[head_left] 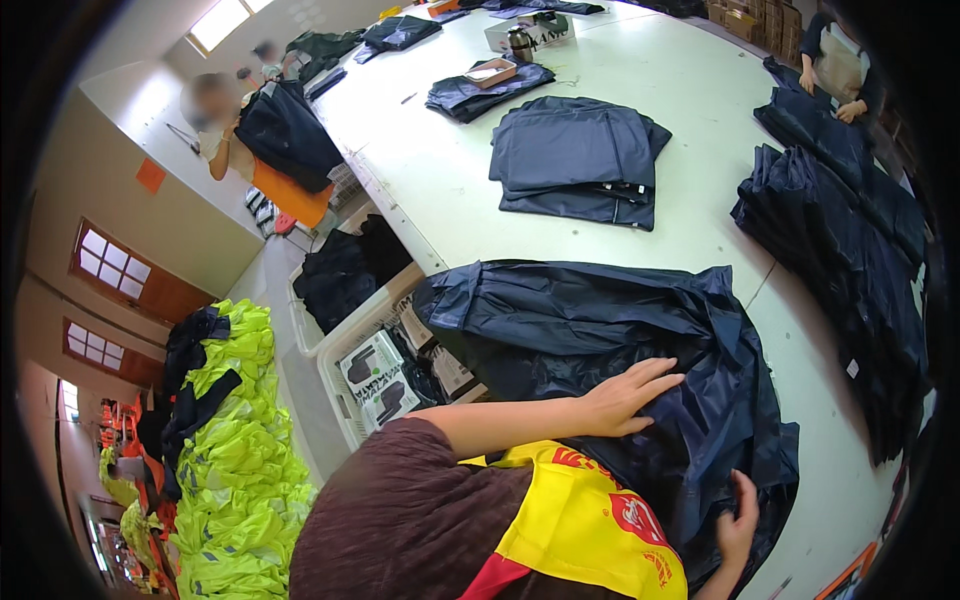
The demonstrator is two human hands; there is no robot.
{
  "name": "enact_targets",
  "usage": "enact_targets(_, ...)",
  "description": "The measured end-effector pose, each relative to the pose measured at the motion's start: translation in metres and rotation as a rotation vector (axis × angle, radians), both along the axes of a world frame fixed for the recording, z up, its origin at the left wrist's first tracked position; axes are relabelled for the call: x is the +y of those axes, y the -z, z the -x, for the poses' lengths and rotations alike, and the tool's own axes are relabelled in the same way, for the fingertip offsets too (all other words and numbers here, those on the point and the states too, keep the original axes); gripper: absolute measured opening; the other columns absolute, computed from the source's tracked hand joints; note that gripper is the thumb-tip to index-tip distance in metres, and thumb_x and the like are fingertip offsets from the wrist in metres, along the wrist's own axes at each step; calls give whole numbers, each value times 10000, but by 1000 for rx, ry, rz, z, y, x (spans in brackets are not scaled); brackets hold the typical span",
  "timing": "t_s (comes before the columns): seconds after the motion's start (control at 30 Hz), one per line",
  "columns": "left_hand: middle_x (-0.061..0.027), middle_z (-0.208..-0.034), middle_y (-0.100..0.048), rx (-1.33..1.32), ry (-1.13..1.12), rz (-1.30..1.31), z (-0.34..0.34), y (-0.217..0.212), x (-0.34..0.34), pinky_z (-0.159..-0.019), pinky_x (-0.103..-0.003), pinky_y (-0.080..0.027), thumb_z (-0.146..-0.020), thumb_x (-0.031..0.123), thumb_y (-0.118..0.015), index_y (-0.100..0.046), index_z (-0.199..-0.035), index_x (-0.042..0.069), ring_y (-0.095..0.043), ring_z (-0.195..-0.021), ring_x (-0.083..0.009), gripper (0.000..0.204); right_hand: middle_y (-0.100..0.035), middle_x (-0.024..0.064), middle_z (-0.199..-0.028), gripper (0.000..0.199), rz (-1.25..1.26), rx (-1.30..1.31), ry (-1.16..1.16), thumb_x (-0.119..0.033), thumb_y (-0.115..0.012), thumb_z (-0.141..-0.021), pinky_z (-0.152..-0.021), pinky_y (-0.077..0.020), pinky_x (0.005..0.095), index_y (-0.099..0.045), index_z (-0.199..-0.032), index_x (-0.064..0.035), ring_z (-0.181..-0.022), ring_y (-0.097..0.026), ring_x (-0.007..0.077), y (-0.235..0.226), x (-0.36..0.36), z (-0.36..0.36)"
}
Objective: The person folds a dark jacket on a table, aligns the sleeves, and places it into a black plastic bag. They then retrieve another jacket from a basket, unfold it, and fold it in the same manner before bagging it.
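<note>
The tabletop (700, 110) fills most of the frame, and at its near edge, lower centre, lies the dark garment (570, 310), spread wide, rumpled and creased, its lower part hanging toward the person; as it lies, it is neither flat nor folded. The pile (815, 250) of dark garments along the right side lies loosely layered, and the yellow-green heap (240, 450) at lower left is bunched up. The stack (575, 150) at upper centre, by contrast, lies folded flat, so some pieces look finished while the one under the hands seems only partway through. A white crate (332, 395), left of centre, holds packages. The left hand (628, 398) rests on the garment near the frame's centre, its grip spread with fingers extended, clutching nothing. The right hand (738, 520), smaller in view at lower right, curves its fingers beside the cloth; whether its grip pinches any, I cannot tell.
</note>
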State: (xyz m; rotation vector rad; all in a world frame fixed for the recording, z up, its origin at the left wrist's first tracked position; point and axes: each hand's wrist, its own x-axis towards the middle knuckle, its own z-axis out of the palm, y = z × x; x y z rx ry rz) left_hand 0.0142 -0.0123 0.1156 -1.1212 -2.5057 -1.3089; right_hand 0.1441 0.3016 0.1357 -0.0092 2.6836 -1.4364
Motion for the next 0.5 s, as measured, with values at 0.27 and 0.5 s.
enact_targets(0.27, -151, -1309, -463, 105, 331, 98, 36, 49, 64, -1013, -390, -380, -769, 167, -669, -517, -1213, 69, -338, -1289, -358, 480, -487, 224, -1263, 474, -39, 162, 194, -236, -513, -902, -995, -358, 375, -430, -1277, 42, -1166, -480, 345, 114, -24, -24)
enact_targets(0.5, -146, -1206, -528, 139, 402, 147, 57, 43, 94, -910, -386, -452, -739, 149, -669, -570, -1124, 56, -444, -1184, -334, 409, -626, 127, -1002, 238, -10, 234, 198, -42, -598, -807, -854, -446, 296, -585, -1040, 4, -981, -590, 247, 23, -24, 19)
